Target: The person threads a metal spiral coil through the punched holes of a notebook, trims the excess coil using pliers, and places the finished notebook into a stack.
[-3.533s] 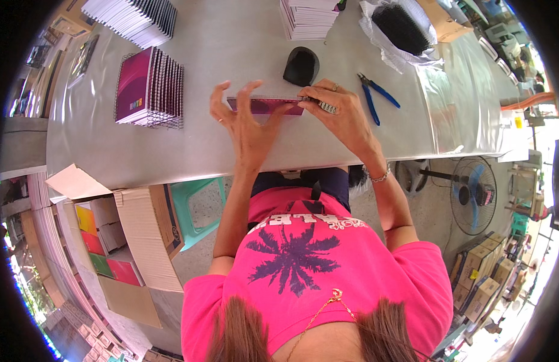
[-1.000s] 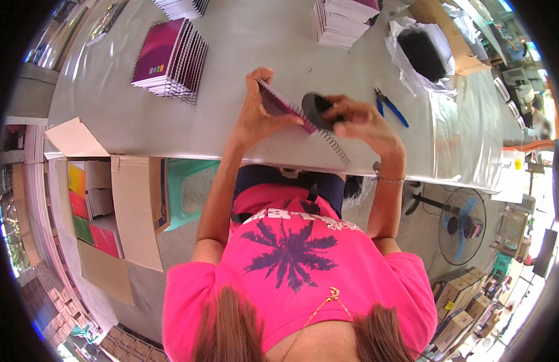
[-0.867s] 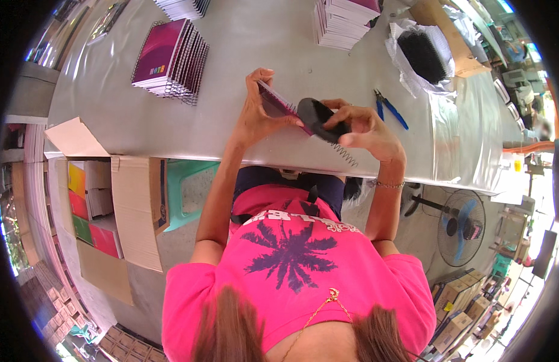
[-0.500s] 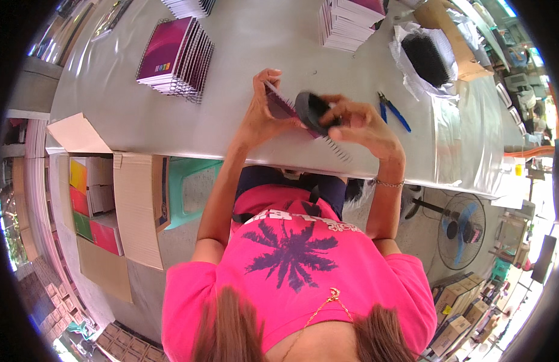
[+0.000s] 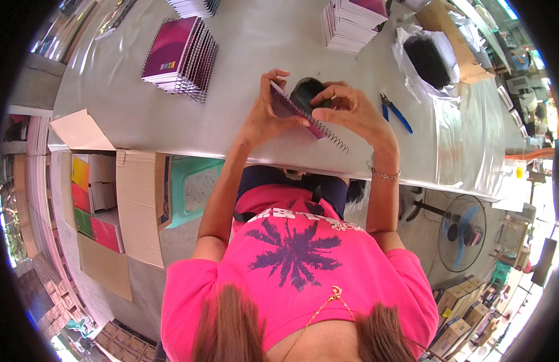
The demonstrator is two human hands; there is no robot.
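Note:
My left hand (image 5: 268,114) grips a purple notebook (image 5: 290,108), held tilted on edge above the grey table (image 5: 255,48). A black wire spiral (image 5: 331,137) sticks out past the notebook's lower right end. My right hand (image 5: 351,110) pinches the spiral along the notebook's edge. A black rounded object (image 5: 306,92) lies on the table just behind both hands.
A stack of purple spiral notebooks (image 5: 182,53) lies at the left, another stack (image 5: 354,15) at the far middle. Blue-handled pliers (image 5: 395,112) lie right of my hands, beside a clear bag of black spirals (image 5: 429,58). An open carton of coloured notebooks (image 5: 110,199) stands below left; a fan (image 5: 462,230) at right.
The notebook, first flat on the table under both hands, is now lifted and tilted on edge. The spiral now juts out past its lower end, with my right hand working along it.

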